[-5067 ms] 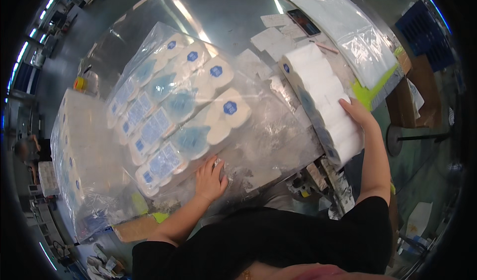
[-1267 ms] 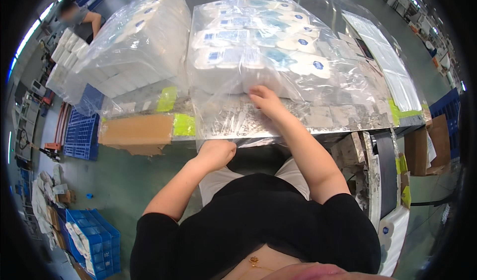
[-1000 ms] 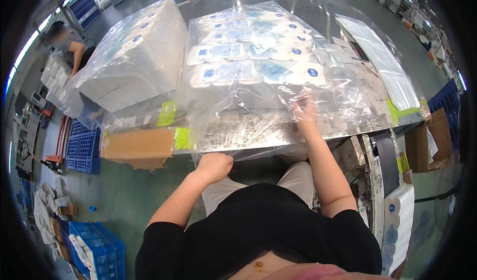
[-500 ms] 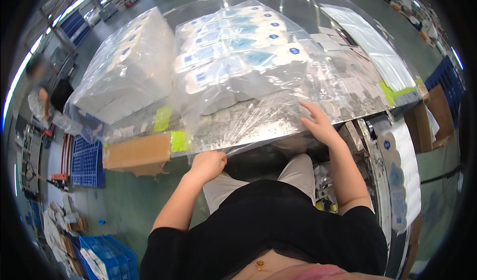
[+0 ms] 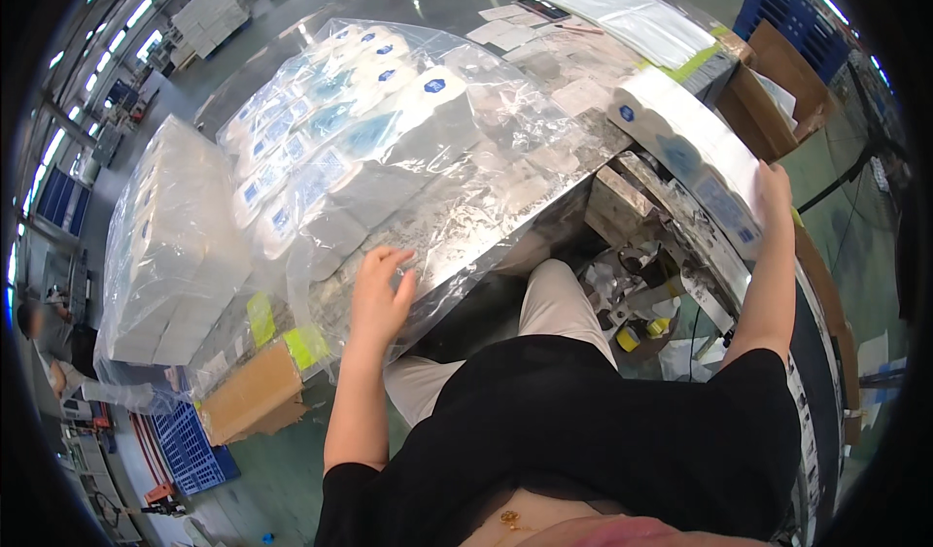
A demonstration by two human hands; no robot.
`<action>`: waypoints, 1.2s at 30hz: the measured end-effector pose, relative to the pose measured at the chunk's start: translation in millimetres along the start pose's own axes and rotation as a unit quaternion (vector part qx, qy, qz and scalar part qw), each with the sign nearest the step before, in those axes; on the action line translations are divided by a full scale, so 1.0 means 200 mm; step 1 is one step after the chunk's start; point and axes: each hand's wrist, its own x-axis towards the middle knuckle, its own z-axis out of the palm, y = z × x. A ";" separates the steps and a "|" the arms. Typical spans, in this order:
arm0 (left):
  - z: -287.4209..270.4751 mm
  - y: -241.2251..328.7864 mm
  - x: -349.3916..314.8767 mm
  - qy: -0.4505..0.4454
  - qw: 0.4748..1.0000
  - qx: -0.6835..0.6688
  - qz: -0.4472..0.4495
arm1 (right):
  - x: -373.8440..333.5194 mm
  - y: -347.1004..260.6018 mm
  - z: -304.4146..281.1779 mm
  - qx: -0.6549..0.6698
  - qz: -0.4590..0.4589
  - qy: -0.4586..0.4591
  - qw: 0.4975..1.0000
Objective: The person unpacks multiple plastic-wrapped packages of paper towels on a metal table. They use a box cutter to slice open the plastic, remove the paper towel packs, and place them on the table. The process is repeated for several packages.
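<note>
Clear plastic film (image 5: 418,246) covers several wrapped packs of paper rolls (image 5: 360,129) on the table. My left hand (image 5: 379,294) is over the film's near edge, its fingers apart and holding nothing. At the right, my right hand (image 5: 775,197) grips the outer side of a long white roll pack (image 5: 695,163) with blue print. That pack lies along the machine rail beside the table, its far end by the table edge. Some of the right fingers are hidden against the pack.
Another bagged stack (image 5: 175,246) stands at the table's left. Flat white film sheets (image 5: 603,8) lie at the far right, near a cardboard box (image 5: 773,100). A brown cardboard piece (image 5: 255,392) hangs off the front edge. A person (image 5: 58,358) is at the far left.
The view has turned to the right. My left hand has opened and let go of the film edge. My right hand has left the film and reached right to the long roll pack.
</note>
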 end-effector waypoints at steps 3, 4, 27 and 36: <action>0.13 -0.15 0.15 0.017 1.000 0.015 -0.001 | 0.06 -0.12 0.02 0.210 -0.036 -0.171 0.962; 0.17 -0.23 0.19 0.039 0.999 0.034 0.001 | -0.01 -0.24 0.00 0.254 -0.029 -0.195 0.947; 0.25 -0.38 0.24 0.078 0.992 0.083 -0.045 | -1.16 -0.99 0.58 0.517 -0.082 -0.272 0.807; 0.26 -0.42 0.25 0.080 0.991 0.106 -0.021 | -1.28 -1.09 0.62 0.560 -0.064 -0.300 0.770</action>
